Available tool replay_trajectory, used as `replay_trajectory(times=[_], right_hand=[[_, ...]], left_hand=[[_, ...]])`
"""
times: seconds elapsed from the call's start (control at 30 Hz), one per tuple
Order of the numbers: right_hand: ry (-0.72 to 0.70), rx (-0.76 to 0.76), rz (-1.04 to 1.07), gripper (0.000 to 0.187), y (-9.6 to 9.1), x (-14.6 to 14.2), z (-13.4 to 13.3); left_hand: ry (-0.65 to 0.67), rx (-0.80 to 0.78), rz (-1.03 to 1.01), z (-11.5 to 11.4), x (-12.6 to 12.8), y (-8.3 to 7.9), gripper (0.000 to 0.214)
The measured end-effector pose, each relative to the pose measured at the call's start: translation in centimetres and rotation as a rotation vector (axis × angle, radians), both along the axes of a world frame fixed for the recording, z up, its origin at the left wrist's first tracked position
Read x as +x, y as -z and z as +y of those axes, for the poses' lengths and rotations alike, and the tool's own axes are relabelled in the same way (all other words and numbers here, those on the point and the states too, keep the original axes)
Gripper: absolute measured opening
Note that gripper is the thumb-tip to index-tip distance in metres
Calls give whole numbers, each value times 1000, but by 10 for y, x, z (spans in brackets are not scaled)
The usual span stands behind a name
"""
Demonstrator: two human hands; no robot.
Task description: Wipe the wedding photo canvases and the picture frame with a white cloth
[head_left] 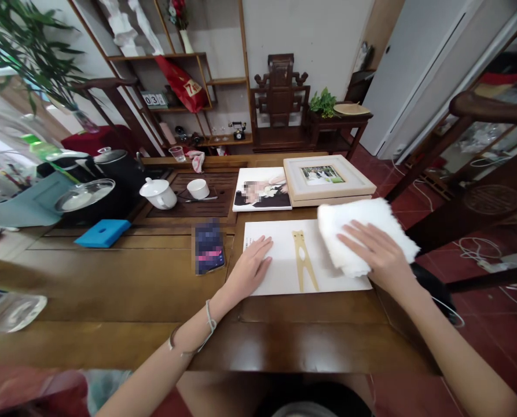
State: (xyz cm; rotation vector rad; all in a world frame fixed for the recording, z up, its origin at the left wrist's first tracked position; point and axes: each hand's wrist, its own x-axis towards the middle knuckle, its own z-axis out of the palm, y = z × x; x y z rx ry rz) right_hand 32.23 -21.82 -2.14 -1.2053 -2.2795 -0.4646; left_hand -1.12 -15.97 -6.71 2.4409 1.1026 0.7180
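Note:
My left hand (255,265) lies on the left side of a white board (278,234), fingers stretched out and holding nothing. My right hand (382,255) is on a folded white towel (366,217), its fingers pressed along the cloth and the thumb hidden. The towel covers the board's right end and hangs past it. Between my hands, on the board, is a flat yellow two-legged piece (304,260) with an oval hole and a small eared head. Behind the board are a framed photo (354,168) and a white-edged photo panel (262,205).
A phone (209,249) lies left of the board. Farther left are a blue block (104,233), a lidded white teacup (158,194), a white bowl (198,188) on a tea tray (171,214) and a glass-lidded pot (87,196). A dark wooden chair (470,191) stands close on the right.

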Motion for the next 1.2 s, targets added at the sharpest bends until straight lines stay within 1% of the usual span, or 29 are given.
replay_trajectory(times=[0.07,0.13,0.2,0.27,0.4,0.63,0.8,0.9,1.0,1.1,1.2], right_hand=[[-56,-99,-77,75,15,-3,11],[-48,-187,-96,83,28,-7,16],[-27,-245,-80,90,35,-10,16],[-21,-262,-59,93,37,-12,14],[-7,-257,-49,91,38,-13,11],[-1,-241,-40,89,41,-14,11],[20,-231,-37,84,43,-16,17],[10,-229,-31,80,41,-18,19],[-39,-269,-40,80,34,-23,8],[-93,-337,-72,87,28,-29,-23],[-123,-358,-76,87,26,-31,-52]], left_hand=[[-2,-13,-6,2,0,2,42],[-24,-14,-17,3,0,3,42],[-50,-8,-22,4,0,5,42],[-92,8,-23,4,0,7,42],[-162,16,-7,5,1,10,43],[-167,-7,29,4,2,11,47],[-170,-22,31,5,1,12,48],[-179,-37,27,5,1,12,49],[-186,-62,24,5,2,11,50],[-183,-81,9,5,1,11,50],[-159,-83,3,4,1,11,50]])
